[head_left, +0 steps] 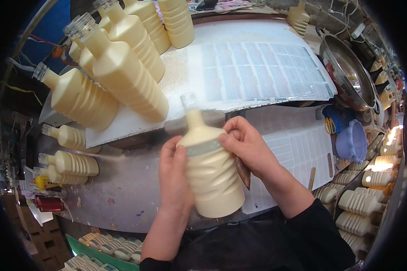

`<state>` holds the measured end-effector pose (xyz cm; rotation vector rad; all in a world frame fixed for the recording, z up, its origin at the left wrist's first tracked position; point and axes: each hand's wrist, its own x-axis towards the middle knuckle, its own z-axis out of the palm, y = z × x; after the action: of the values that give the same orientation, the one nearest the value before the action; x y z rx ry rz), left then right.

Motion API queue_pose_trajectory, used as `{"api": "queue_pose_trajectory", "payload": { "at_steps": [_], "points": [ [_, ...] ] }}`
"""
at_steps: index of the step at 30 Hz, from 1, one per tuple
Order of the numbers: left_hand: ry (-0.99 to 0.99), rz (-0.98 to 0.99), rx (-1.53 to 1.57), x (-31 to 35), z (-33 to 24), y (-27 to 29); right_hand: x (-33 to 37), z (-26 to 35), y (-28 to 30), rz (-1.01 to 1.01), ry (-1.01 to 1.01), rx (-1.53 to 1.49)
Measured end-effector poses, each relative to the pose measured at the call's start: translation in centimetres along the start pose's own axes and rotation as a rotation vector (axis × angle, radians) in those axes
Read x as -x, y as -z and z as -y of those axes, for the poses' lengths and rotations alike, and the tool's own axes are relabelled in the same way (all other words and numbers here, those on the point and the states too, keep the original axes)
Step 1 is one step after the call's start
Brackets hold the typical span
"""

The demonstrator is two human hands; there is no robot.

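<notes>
Closest in, the person's dark clothing (257,244) fills the lower edge, with a green tray (101,257) of cream bottles lying on their sides at lower left and more ribbed bottles (355,221) lying in rows at lower right. Above the clothing, both hands hold one cream bottle (215,180) over the grey table (122,189), neck pointing away and slightly left, base toward the person. The left hand (172,169) grips its left side, fingertips at the shoulder; the right hand (248,144) holds the right shoulder, thumb pressed on the front. A greyish band (203,148) crosses the bottle between the two thumbs. A brown pointed tool (243,174) juts from under the right hand, beside the bottle; how it is gripped cannot be told.

Past the hands, pale printed sheets (287,149) lie on the table at right, and a lavender basin (352,141) stands near them. Farther off, a white board (257,34) bears a bluish label sheet (262,72), with a cluster of cream bottles (126,77) upright at its left end. A wide steel pan (348,67) leans beyond its right edge.
</notes>
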<state>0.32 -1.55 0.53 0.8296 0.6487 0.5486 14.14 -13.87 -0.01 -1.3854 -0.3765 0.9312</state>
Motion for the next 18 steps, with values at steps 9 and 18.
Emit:
{"api": "queue_pose_trajectory", "payload": {
  "at_steps": [9,18],
  "points": [
    [0.0,0.083,0.041,-0.1,-0.4,0.3,-0.3,3.8,1.8,-0.038,0.127,-0.318],
    [0.018,0.132,0.034,0.4,-0.5,-0.4,-0.5,6.4,-8.1,-0.153,0.561,0.843]
  ]
}}
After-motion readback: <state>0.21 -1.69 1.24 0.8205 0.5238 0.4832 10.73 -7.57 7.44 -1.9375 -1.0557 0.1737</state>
